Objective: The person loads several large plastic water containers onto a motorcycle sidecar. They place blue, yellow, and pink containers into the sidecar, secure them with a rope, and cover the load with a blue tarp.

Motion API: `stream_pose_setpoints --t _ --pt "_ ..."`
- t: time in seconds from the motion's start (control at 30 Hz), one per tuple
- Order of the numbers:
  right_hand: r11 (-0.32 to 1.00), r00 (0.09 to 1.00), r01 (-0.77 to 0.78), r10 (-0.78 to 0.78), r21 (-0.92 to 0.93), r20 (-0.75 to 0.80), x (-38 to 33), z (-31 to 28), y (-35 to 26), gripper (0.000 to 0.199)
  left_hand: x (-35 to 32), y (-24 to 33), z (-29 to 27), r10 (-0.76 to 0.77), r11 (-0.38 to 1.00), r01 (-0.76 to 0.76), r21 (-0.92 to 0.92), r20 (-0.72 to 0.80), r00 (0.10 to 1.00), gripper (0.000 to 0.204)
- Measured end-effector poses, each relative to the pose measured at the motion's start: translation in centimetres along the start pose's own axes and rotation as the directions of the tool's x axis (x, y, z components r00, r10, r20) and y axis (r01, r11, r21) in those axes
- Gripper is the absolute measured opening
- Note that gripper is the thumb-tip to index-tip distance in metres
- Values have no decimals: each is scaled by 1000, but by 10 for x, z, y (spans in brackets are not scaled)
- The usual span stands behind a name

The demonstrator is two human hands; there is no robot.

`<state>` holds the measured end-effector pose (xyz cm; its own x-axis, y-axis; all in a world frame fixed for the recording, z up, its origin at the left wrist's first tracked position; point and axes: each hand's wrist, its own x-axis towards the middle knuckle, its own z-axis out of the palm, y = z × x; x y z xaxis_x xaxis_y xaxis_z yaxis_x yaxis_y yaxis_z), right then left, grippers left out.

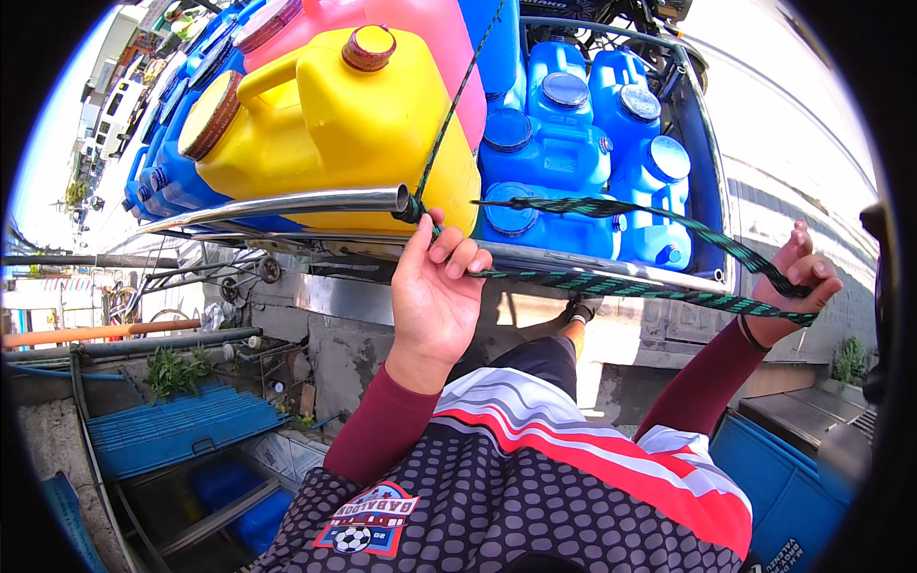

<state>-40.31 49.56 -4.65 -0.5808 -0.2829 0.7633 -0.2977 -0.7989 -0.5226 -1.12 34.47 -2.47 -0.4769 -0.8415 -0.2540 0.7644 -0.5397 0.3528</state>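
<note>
A black cord with green markings (621, 283) runs between my two hands. My left hand (441, 301) pinches it beside a knot (413, 210) at the end of a silver metal rail (296, 201). To the right, my right hand (800, 272) has the cord looped round it below the fingers, pulling the two strands out sideways. The upper strand passes in front of the blue jugs (546, 158). From the knot, one length of cord rises across a large yellow jug (377, 124), which lies on its side just beyond the rail.
Behind the yellow jug is a pink jug (420, 29). More blue jugs fill the metal-framed cargo bed (718, 191) on the right and stack up at the far left. Below left are a blue slatted panel (177, 430) and pipes (105, 333). My foot (583, 308) stands beside the bed.
</note>
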Motion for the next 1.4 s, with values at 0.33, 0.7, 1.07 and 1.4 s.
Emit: stream_pose_setpoints --t 0.33,0.7,1.07,1.4 --pt "385 307 -636 921 -669 239 -72 35 -23 22 -6 56 -52 298 -233 -370 899 428 853 28" --pt "583 482 -795 776 -169 408 -152 265 42 34 42 89 -63 339 -62 -390 919 387 858 21" --pt "878 704 -437 469 -195 533 -159 291 75 52 75 66 -114 779 -541 -94 836 540 319 107" --pt "986 661 -85 165 -145 732 -133 281 126 22 74 63 -94 821 -305 -196 932 362 442 127"
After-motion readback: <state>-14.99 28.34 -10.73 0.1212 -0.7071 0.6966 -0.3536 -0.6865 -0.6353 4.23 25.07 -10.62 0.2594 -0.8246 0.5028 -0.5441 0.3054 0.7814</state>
